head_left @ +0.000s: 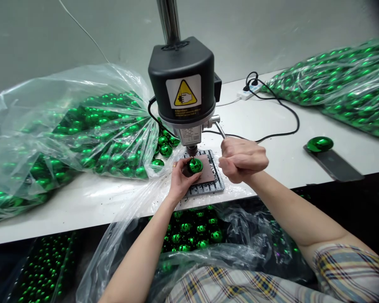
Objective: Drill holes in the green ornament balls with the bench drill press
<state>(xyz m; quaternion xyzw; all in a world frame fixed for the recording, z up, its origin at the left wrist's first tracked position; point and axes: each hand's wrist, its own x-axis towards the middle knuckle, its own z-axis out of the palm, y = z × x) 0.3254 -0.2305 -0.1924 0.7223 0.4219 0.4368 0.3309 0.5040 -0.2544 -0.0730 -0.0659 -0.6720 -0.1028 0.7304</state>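
A black bench drill press [183, 84] with a yellow warning label stands in the middle of the table. Under its chuck [192, 150], my left hand [180, 176] grips a shiny green ball ornament [195, 166] between thumb and fingers, on a pinkish pad [208, 168] over the grey base plate [219, 187]. The bit appears to meet the top of the ball; whether it has gone in I cannot tell. My right hand [242, 159] is wrapped around the metal feed lever [220, 129] at the drill's right side.
Clear plastic bags of green balls lie at left [110, 139] and far right [341, 84]. Another open bag [202, 252] hangs below the table edge. A power strip [249, 90] with black cables sits behind. At right, one ball [320, 144] rests against a phone [337, 164].
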